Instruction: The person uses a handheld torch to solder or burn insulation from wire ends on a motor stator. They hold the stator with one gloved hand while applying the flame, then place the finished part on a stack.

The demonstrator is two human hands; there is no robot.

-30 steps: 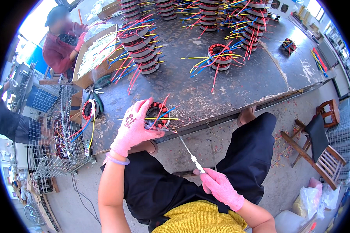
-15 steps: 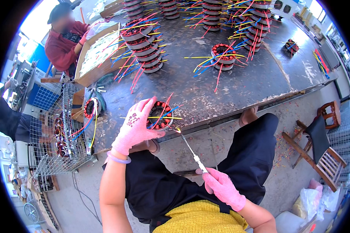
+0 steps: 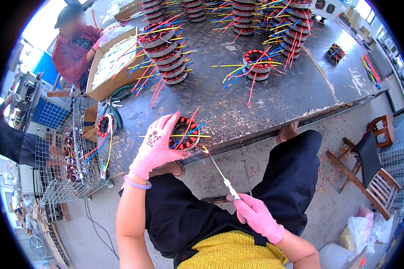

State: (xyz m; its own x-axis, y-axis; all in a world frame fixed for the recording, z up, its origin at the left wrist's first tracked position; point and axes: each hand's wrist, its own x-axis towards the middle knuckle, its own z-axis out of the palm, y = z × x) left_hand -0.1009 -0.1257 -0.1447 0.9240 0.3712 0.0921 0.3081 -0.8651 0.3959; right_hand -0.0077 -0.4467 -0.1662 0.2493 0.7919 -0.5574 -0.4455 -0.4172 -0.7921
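Observation:
My left hand (image 3: 153, 145), in a pink glove, grips a motor stator (image 3: 194, 141) at the front edge of the table. Red coils line its ring, and red, blue and yellow wires stick out across its top. My right hand (image 3: 258, 218), also gloved in pink, is closed around the white handle of a thin stick lighter (image 3: 223, 175). The lighter points up and to the left. A small yellow-orange flame (image 3: 205, 149) shows at its tip, just off the stator's near right side.
A stack of stators (image 3: 170, 62) stands ahead on the dark table (image 3: 202, 98), with more stacks behind. One single stator (image 3: 257, 67) lies right of it. Pliers (image 3: 116, 112) and another stator (image 3: 105, 125) lie left, above a wire basket (image 3: 69, 179). A person (image 3: 74, 49) sits beyond a cardboard box (image 3: 114, 62).
The flame at the lighter's tip leans and flickers differently, and the tip has dropped very slightly. My left hand and the stator have stayed in place.

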